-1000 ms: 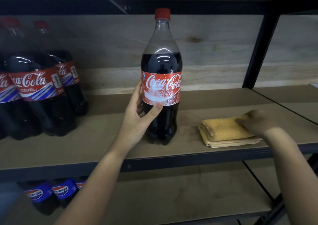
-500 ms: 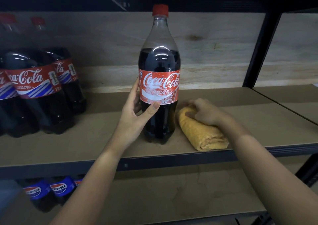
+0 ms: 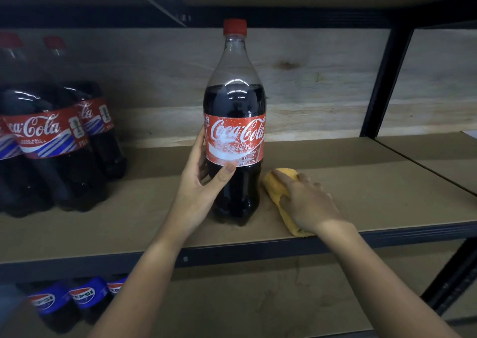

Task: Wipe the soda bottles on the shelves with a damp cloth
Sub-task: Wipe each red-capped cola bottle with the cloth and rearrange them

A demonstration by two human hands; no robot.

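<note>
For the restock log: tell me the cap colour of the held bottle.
Red cap on the Coca-Cola bottle, clearest in the head view.

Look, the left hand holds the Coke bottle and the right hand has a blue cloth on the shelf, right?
Not quite: the cloth is yellow, not blue, as the head view shows. The left hand does hold the Coke bottle, and the right hand has the cloth on the shelf.

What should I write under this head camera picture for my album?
Left hand holds an upright Coca-Cola bottle while right hand grips a yellow cloth beside it.
</note>
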